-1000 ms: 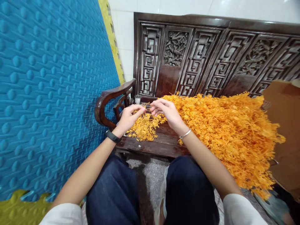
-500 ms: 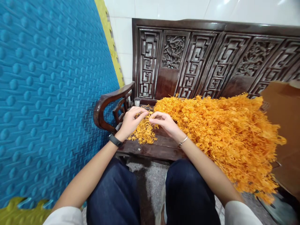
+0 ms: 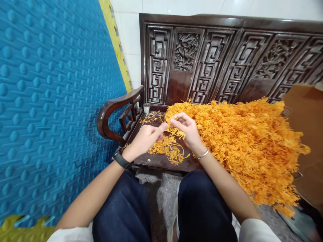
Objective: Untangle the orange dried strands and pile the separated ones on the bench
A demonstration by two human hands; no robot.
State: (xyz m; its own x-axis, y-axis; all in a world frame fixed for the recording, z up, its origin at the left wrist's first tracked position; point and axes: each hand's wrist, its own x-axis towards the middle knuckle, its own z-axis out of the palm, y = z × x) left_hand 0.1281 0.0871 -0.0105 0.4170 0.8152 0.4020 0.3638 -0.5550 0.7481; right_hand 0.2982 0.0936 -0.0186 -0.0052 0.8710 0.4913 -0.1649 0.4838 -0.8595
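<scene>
My left hand point(image 3: 149, 137) and my right hand point(image 3: 188, 130) meet above the dark wooden bench seat, their fingertips close together. An orange plastic flower sprig point(image 3: 178, 133) hangs below the right fingertips, which pinch it. The left fingers are curled with the thumb pressed forward; what they grip, if anything, is hidden behind the hand. Under the hands, loose orange sprigs point(image 3: 175, 154) lie on the seat, partly covered by the left hand. Thin bare orange stems point(image 3: 152, 117) rest farther back. Beside the right hand rises a large heap of orange plastic sprigs point(image 3: 242, 144).
A carved wooden backrest point(image 3: 183, 84) closes off the far side, and a curved armrest point(image 3: 107, 114) stands at the left. Blue foam matting point(image 3: 50, 111) rises beyond it. A small translucent cup point(image 3: 146, 108) sits in the back corner. Brown cardboard point(image 3: 309, 134) is at the right.
Both hands have shifted right and turned. A sprig now hangs below the right fingers, and looped stems show on the seat beneath. The view has tilted slightly.
</scene>
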